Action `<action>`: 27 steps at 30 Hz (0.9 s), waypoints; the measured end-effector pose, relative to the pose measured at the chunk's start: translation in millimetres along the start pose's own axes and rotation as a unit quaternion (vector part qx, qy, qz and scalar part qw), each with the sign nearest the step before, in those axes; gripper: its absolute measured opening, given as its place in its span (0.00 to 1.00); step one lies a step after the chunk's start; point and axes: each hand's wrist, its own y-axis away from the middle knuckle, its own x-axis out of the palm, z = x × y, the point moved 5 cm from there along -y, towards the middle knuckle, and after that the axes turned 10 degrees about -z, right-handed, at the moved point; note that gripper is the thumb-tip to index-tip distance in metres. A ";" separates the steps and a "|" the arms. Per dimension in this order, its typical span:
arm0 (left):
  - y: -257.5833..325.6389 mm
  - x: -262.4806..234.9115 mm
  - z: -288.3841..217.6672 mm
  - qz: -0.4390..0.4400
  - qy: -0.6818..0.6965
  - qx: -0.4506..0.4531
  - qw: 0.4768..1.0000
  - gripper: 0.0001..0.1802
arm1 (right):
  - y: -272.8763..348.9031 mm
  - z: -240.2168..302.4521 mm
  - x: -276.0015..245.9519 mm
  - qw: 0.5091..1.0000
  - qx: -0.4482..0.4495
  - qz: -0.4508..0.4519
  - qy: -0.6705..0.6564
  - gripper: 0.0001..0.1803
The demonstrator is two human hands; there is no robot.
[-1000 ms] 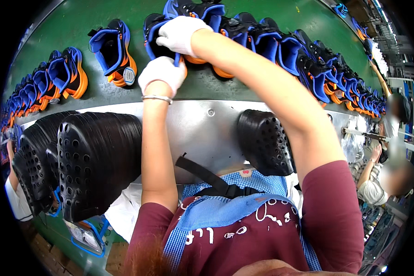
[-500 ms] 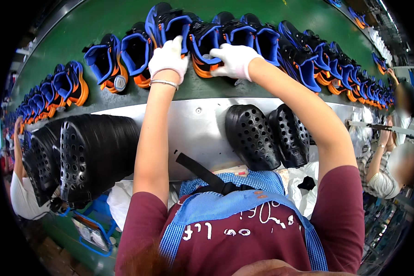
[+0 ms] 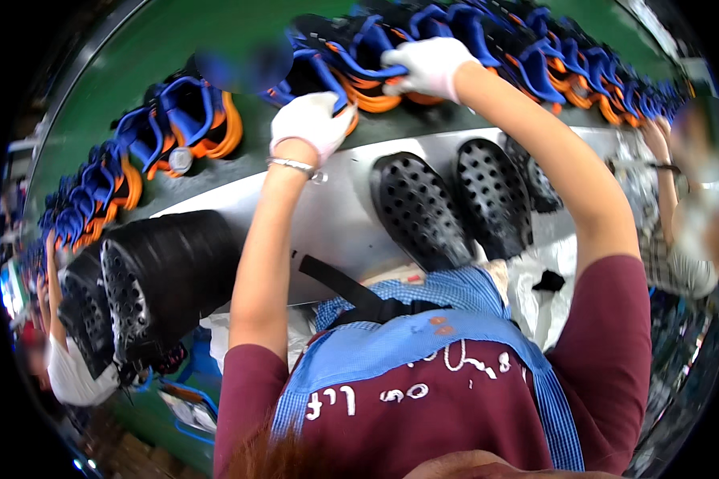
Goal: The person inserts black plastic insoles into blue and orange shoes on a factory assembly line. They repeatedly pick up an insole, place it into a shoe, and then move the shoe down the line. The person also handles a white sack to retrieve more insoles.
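A row of black shoes with blue linings and orange soles runs along the green work surface (image 3: 136, 68). My left hand (image 3: 311, 124), in a white glove, is closed at the heel of a shoe (image 3: 307, 76); its fingertips are partly hidden. To the right, my gloved right hand (image 3: 431, 68) pinches the heel collar of a neighbouring shoe (image 3: 367, 48). That shoe sits close against the one at my left hand. Left of my left hand, two shoes (image 3: 188, 112) stand together, one with a round pale piece (image 3: 180, 160) at its heel.
A metal ledge (image 3: 335, 207) lies between me and the shoes. Black perforated forms (image 3: 423, 211) rest on it at right, and larger black ones (image 3: 168, 271) at left. A co-worker's arm (image 3: 53, 299) reaches in at far left, another person's hand (image 3: 657, 136) at far right.
The view has shifted and turned, so the shoes appear higher and farther right. My left hand has come lower, nearer the ledge; my right hand has moved up to a shoe's collar.
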 end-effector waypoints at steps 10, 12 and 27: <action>-14.7 21.7 16.1 0.154 -0.012 -0.023 0.988 0.29 | 161.0 -40.4 -72.5 0.976 0.112 -0.178 -0.062 0.18; -20.6 21.5 21.7 0.152 -0.011 -0.033 0.988 0.29 | 215.4 -62.0 -61.6 0.969 0.212 -0.110 -0.060 0.16; 37.4 -11.3 21.4 -0.109 0.007 0.020 0.994 0.29 | 326.3 -62.0 22.5 0.878 0.363 -0.255 -0.182 0.20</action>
